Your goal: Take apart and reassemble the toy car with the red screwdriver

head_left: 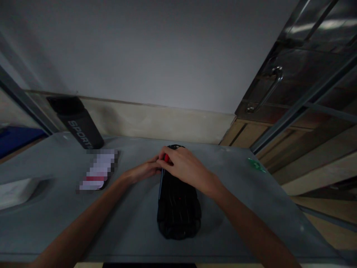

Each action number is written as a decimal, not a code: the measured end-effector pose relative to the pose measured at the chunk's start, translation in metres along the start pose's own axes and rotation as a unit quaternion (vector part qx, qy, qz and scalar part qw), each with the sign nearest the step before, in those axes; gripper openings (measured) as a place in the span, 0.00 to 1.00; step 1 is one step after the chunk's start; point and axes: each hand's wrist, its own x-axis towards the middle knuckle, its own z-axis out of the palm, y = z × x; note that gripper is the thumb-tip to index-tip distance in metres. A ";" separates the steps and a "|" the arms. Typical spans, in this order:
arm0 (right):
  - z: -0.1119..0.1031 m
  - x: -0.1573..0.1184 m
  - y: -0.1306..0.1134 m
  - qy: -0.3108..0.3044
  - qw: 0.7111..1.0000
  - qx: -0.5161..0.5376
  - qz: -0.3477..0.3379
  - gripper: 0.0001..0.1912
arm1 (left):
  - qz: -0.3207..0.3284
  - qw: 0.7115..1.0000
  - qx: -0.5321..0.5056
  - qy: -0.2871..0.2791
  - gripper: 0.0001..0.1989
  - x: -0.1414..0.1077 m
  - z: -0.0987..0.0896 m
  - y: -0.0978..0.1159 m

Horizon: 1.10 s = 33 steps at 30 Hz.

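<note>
A black toy car [178, 208] lies on the table with its underside up, its long side pointing away from me. My right hand [182, 163] rests over the far half of the car. Its fingers are closed around a small red thing [166, 158], of which only a bit shows, so its kind is unclear. Along the car's far left edge, my left hand [149, 168] has its fingers gripping the side, close to the right fingertips. The fingertips of both hands are partly hidden where they meet.
On the grey table [134, 216], a black sports bottle [79, 124] stands at the back left beside a blurred-out phone-like object [99, 169]. A white object [18, 191] lies at the left edge, a green wrapper [256, 164] at the right. A wall closes the back.
</note>
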 end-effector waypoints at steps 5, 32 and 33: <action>-0.011 0.001 0.040 0.024 0.974 0.220 0.041 0.16 | -0.015 1.000 0.002 -0.007 0.35 0.000 0.002 0.005; 0.068 -0.055 0.124 0.012 0.972 -0.064 0.226 0.14 | 0.033 0.998 0.006 0.050 0.39 0.009 -0.001 -0.003; 0.068 -0.055 0.124 0.013 0.972 -0.066 0.225 0.14 | 0.044 0.997 0.017 0.069 0.37 0.010 -0.001 -0.003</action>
